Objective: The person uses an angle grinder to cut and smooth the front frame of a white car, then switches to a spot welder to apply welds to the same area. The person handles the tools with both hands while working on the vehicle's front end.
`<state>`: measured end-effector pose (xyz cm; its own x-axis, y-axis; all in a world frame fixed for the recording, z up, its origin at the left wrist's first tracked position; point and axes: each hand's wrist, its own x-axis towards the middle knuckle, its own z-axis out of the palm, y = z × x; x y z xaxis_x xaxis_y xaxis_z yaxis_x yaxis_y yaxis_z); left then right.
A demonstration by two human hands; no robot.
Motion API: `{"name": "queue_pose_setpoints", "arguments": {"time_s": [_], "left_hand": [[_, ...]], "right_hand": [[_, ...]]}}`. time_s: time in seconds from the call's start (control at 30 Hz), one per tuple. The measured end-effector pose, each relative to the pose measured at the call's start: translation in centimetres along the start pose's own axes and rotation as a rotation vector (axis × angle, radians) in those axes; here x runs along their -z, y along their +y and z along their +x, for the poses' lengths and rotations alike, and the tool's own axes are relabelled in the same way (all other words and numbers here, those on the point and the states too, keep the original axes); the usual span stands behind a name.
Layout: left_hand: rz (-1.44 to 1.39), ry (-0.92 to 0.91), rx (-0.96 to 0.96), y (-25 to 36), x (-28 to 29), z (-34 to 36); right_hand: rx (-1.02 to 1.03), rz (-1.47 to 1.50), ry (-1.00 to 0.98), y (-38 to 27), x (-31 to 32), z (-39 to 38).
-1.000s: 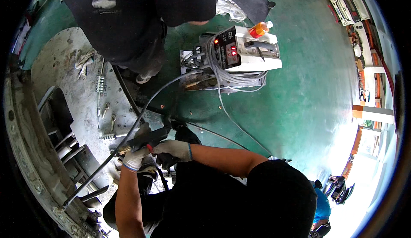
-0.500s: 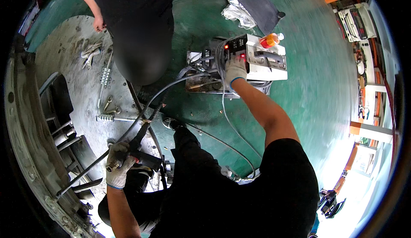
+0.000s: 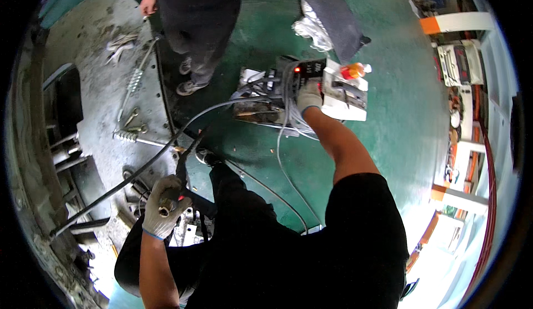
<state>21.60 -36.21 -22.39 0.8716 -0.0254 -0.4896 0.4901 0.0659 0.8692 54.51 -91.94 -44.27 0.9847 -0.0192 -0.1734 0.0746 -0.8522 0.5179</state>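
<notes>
My left hand (image 3: pixel 165 204) in a pale knit glove is closed around a black tool (image 3: pixel 201 208) with a brass-coloured end and a red part, low at left. My right hand (image 3: pixel 310 95), gloved too, reaches to the control panel of a white-and-black machine (image 3: pixel 348 109) with red lights; its fingertips are too small and shadowed to make out. Grey cables are coiled round the machine, and a bottle (image 3: pixel 353 71) of orange liquid lies on its top. A thick cable (image 3: pixel 210 108) runs from it across to the lower left, past my left hand.
Another person (image 3: pixel 199 20) stands beyond a grey metal platform (image 3: pixel 94 42) holding gloves (image 3: pixel 119 45), wrenches (image 3: pixel 132 117) and spring-fitted rods (image 3: pixel 133 84). A metal frame (image 3: pixel 33 159) runs along the left. A dark mat (image 3: pixel 338 20) with plastic sheeting lies behind the machine. Orange-and-white pillars (image 3: pixel 455 22) stand at right.
My right hand has left the tool beside my left hand and gone up to the machine's panel. My left hand keeps hold of the tool. The other person's hand has come into view at the top.
</notes>
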Motion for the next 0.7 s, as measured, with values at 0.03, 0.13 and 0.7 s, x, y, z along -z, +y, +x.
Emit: {"name": "queue_pose_setpoints", "arguments": {"time_s": [0.03, 0.13, 0.7], "left_hand": [[0.057, 0.048, -0.043, -0.4, -0.1, -0.5], [-0.024, 0.038, -0.021, -0.5, -0.2, -0.6], [0.331, 0.128, -0.12, 2.0, -1.4, -2.3]], "right_hand": [[0.241, -0.211, -0.02, -2.4, 4.6, -0.2], [0.201, -0.175, -0.049, -1.5, 5.8, -1.4], [0.43, -0.223, 0.048, -3.3, 9.2, -6.8]]}}
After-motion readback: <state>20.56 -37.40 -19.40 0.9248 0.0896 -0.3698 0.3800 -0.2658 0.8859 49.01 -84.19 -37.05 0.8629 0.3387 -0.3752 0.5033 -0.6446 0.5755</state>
